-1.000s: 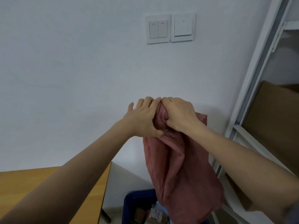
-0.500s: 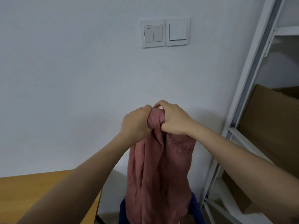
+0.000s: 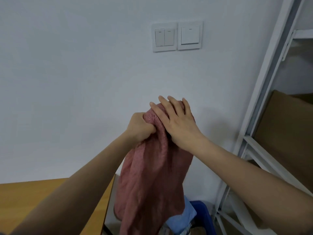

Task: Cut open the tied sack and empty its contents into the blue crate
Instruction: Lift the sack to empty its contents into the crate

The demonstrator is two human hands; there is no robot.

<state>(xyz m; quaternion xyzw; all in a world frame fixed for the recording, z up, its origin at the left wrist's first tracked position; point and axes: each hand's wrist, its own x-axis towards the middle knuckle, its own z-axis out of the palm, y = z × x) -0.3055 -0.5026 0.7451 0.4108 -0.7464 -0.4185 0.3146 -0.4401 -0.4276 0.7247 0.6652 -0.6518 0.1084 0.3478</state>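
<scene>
A limp pink woven sack (image 3: 152, 177) hangs upside down in front of the white wall. My left hand (image 3: 139, 128) grips its bunched top end in a fist. My right hand (image 3: 176, 121) lies against the same top end with its fingers straight and spread. Below the sack, a corner of the blue crate (image 3: 204, 216) shows at the bottom edge. A light blue item (image 3: 183, 216) sits under the sack's lower edge, over the crate. The sack hides most of the crate.
A wooden table (image 3: 42, 197) is at the lower left. A white metal shelf frame (image 3: 264, 102) stands at the right with a cardboard box (image 3: 286, 133) on it. Wall switches (image 3: 177, 36) are mounted above the hands.
My right hand has released its grip and now lies flat with straight fingers on the sack's top. My left hand keeps gripping. A light blue item now shows under the sack.
</scene>
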